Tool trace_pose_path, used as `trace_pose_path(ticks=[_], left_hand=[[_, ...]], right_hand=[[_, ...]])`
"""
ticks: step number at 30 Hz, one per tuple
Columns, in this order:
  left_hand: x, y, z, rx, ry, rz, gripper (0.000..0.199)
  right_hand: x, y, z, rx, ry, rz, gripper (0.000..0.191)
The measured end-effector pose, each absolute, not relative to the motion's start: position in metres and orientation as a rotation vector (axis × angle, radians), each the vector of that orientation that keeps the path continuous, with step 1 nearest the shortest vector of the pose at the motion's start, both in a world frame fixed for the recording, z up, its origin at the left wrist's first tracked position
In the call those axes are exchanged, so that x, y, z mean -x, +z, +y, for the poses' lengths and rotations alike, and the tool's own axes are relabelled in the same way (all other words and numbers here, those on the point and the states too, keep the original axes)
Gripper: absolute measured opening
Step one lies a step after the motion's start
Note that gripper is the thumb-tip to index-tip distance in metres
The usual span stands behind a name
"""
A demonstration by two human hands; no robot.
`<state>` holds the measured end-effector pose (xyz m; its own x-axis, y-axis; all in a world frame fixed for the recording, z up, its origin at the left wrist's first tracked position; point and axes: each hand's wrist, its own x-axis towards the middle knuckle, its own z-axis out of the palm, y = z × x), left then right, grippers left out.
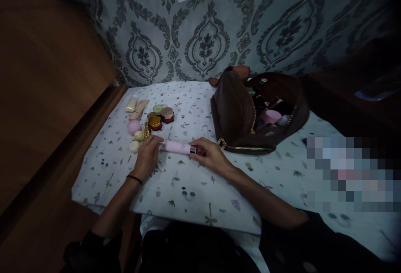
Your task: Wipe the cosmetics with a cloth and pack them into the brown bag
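A pale pink cosmetic tube point(178, 147) with a silver cap lies crosswise between my two hands, just above the patterned cloth. My left hand point(148, 154) pinches its flat end, and my right hand point(210, 154) grips the capped end. Just beyond my left hand sit small cosmetics: a pink ball-shaped container point(134, 127), small cream-coloured round pots point(134, 146), a gold-lidded jar point(155, 122), a dark red jar with a pale lid point(167, 114), a greenish round pot point(158, 109) and a shiny gold piece point(147, 130). Behind them lie a beige tube point(139, 109) and a cream tube point(131, 103).
An unzipped brown bag point(233, 108) stands right of my hands, with a pink-lidded item point(272, 117) and other things inside. White printed cloth point(188, 198) covers the surface. Wooden furniture point(53, 68) borders the left, and a patterned wall point(206, 47) rises behind. A blurred-out patch lies far right.
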<state>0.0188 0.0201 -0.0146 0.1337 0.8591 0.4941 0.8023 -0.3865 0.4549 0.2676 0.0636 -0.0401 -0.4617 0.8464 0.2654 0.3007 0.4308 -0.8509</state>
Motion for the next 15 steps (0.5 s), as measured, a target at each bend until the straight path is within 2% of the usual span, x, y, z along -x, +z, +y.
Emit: trace_pose_path(ticks=[3,9,15], left_hand=[[-0.025,-0.012,0.026,-2.430,1.024,1.600,0.027],[-0.027,-0.006,0.035,-2.375,0.955,1.769,0.029],[-0.077,-0.004,0.018,-2.653,0.983,1.367,0.031]], right_hand=[[-0.268,-0.040,0.063,0.947,0.937,-2.004,0.026],[-0.268,-0.040,0.064,0.956,0.917,-2.014,0.027],[-0.268,-0.045,0.067,0.904,0.947,-1.988,0.023]])
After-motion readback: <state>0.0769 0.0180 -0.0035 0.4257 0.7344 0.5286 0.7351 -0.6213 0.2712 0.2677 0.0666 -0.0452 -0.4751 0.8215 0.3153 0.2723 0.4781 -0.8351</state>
